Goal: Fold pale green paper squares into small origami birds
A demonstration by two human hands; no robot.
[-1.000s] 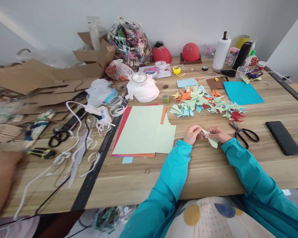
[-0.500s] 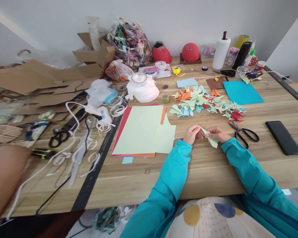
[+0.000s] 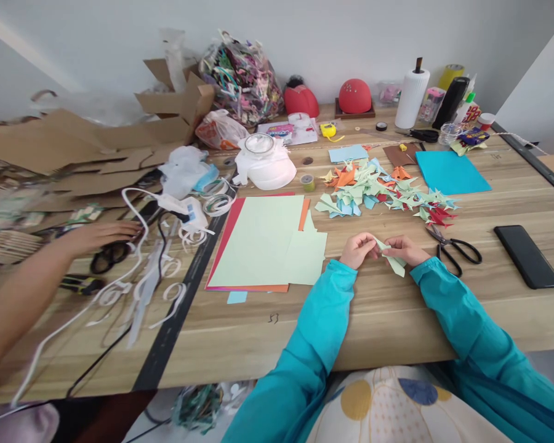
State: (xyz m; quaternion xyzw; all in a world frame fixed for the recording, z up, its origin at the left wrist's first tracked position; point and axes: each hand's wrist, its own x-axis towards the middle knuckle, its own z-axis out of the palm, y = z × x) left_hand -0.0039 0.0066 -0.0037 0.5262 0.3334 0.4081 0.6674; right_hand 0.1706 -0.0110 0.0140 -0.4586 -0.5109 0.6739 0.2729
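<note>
A pale green folded paper crane [image 3: 394, 262], only partly shaped, is held just above the wooden table between my two hands. My left hand [image 3: 359, 249] pinches its upper left tip. On the other side, my right hand [image 3: 404, 250] grips its edge between thumb and fingers. Behind them lies a pile of folded paper cranes [image 3: 362, 184] in green, orange, blue and red. Left of my hands, pale green paper sheets [image 3: 258, 240] rest on red and orange ones. Small scissors [image 3: 452, 246] lie just beyond my right hand.
A co-worker's hand [image 3: 104, 235] reaches across the left side, near black-handled scissors [image 3: 109, 257] and a white power strip [image 3: 184, 212]. A black phone [image 3: 529, 256] lies at the right. Blue paper [image 3: 452, 172], a paper roll [image 3: 412, 98] and red domes [image 3: 354, 96] sit farther back.
The co-worker's arm has stretched forward from the left edge, its hand now over the clutter near the scissors. My hands and the folded paper have barely moved.
</note>
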